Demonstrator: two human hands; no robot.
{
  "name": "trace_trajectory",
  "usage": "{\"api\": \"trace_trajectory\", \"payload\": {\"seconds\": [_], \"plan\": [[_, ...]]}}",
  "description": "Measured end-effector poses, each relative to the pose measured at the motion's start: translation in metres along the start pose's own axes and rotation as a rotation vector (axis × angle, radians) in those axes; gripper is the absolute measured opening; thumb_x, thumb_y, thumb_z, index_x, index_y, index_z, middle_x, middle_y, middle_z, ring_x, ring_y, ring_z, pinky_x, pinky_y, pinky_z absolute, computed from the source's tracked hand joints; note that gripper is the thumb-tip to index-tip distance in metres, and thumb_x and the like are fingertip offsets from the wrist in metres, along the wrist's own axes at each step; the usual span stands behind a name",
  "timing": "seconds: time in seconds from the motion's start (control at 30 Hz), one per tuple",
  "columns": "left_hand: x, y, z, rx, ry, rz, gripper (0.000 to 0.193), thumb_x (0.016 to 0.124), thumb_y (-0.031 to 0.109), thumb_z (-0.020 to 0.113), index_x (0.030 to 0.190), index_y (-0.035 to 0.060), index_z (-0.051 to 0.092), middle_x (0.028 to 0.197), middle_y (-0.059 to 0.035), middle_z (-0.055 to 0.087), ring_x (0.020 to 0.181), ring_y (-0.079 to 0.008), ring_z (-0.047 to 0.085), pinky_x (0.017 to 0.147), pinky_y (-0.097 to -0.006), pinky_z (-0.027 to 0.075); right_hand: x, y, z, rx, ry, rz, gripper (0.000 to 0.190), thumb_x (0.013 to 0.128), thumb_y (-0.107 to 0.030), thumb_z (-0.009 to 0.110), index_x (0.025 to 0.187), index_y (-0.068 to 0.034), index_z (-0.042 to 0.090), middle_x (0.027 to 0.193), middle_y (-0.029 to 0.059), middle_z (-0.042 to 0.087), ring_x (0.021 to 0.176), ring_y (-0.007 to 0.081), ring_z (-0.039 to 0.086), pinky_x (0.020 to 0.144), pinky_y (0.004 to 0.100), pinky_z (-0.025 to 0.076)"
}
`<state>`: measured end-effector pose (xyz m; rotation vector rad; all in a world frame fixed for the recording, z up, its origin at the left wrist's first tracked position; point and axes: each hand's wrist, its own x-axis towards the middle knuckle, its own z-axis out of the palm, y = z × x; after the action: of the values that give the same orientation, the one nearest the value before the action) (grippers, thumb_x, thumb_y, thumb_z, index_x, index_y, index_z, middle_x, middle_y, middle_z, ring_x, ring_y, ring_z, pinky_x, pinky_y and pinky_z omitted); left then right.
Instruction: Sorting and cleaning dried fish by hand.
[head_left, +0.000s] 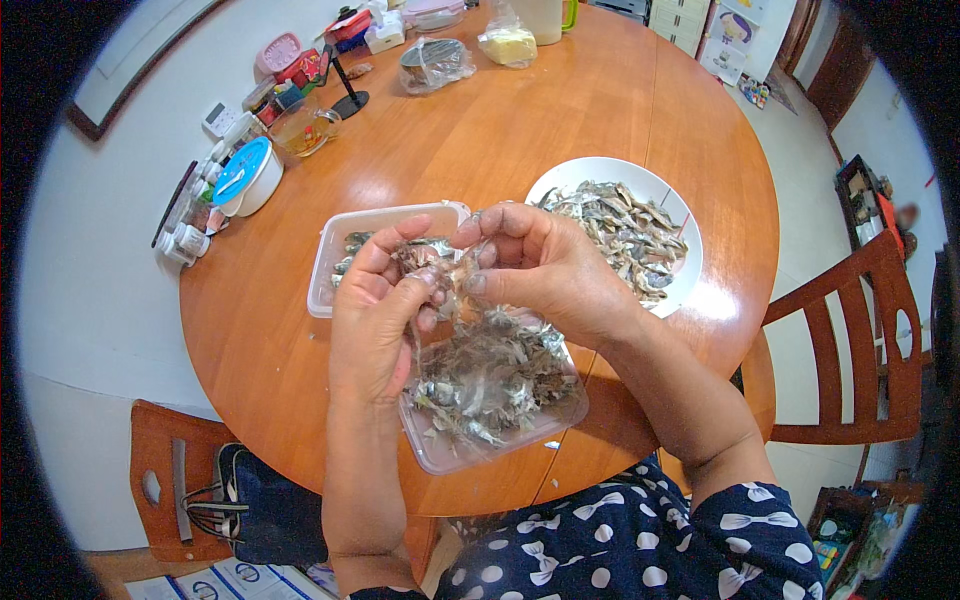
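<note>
Both my hands meet above a plastic tub, pinching a torn, brownish piece of dried fish between them. My left hand grips it with thumb and curled fingers. My right hand pinches its other side between thumb and fingertips. Below them, the near clear tub holds a heap of silvery-brown fish scraps. Behind my left hand stands another clear tub with small silvery fish inside, partly hidden by my fingers. A white plate piled with fish pieces lies beyond my right hand.
The round wooden table carries a blue-lidded white container, a glass cup, a black stand, and a bagged round container. Wooden chairs stand at right and left, a dark bag on the left one.
</note>
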<state>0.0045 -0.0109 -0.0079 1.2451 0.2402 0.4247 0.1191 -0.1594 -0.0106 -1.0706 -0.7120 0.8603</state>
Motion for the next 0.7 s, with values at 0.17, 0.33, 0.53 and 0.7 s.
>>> {"api": "trace_trajectory", "payload": {"seconds": [0.17, 0.33, 0.53, 0.7], "plan": [[-0.0004, 0.0013, 0.0011, -0.025, -0.01, -0.006, 0.041, 0.083, -0.005, 0.059, 0.123, 0.0005, 0.053, 0.093, -0.004, 0.06, 0.071, -0.0068, 0.056, 0.05, -0.015, 0.042, -0.0001, -0.0001, -0.0005, 0.003, 0.014, -0.002, 0.032, 0.081, 0.002, 0.068, 0.111, 0.0, 0.059, 0.094, 0.0051, 0.066, 0.085, 0.01, 0.065, 0.075, 0.0236, 0.053], [-0.002, 0.0003, 0.0061, 0.021, -0.004, -0.011, 0.042, 0.082, -0.005, 0.061, 0.123, 0.0017, 0.054, 0.093, -0.0025, 0.06, 0.074, -0.0052, 0.055, 0.05, -0.0146, 0.041, 0.0013, 0.0043, -0.0018, -0.031, 0.029, -0.019, 0.03, 0.081, 0.003, 0.068, 0.109, 0.0, 0.06, 0.092, 0.0046, 0.066, 0.081, 0.0097, 0.065, 0.073, 0.0232, 0.053], [-0.0008, -0.0017, 0.0015, 0.005, -0.017, -0.032, 0.042, 0.082, -0.006, 0.061, 0.122, 0.0024, 0.055, 0.094, -0.0015, 0.06, 0.074, -0.0031, 0.054, 0.049, -0.0138, 0.04, 0.0007, 0.0033, 0.0001, -0.036, 0.014, 0.008, 0.025, 0.085, 0.001, 0.062, 0.11, 0.001, 0.06, 0.092, 0.0045, 0.065, 0.079, 0.0101, 0.064, 0.073, 0.0246, 0.053], [0.0011, -0.0026, -0.0028, -0.004, 0.022, 0.0, 0.041, 0.083, -0.006, 0.06, 0.122, 0.003, 0.055, 0.095, -0.002, 0.06, 0.072, -0.0027, 0.054, 0.049, -0.0128, 0.04, 0.0008, 0.0034, -0.0011, 0.2, -0.005, 0.088, 0.026, 0.088, -0.003, 0.059, 0.114, 0.002, 0.06, 0.091, 0.0052, 0.063, 0.076, 0.0112, 0.061, 0.072, 0.0266, 0.052]]}}
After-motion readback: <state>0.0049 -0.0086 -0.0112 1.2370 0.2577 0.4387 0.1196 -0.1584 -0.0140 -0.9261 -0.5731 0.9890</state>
